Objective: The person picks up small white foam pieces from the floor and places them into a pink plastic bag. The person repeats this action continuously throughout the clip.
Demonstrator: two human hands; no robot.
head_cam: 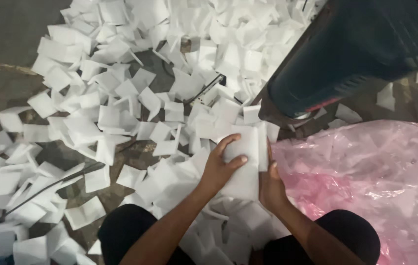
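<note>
My left hand and my right hand both grip a white foam pouch held upright between them, just below a dark heat-gun tool. The left fingers curl over the pouch's front face. The right hand clasps its right edge. The tool's nozzle sits right above the pouch's top edge. My knees in dark trousers show at the bottom.
A big heap of white foam pieces covers the grey floor ahead and to the left. A pink plastic bag holding more foam pieces lies at the right. A black cable runs across the lower left.
</note>
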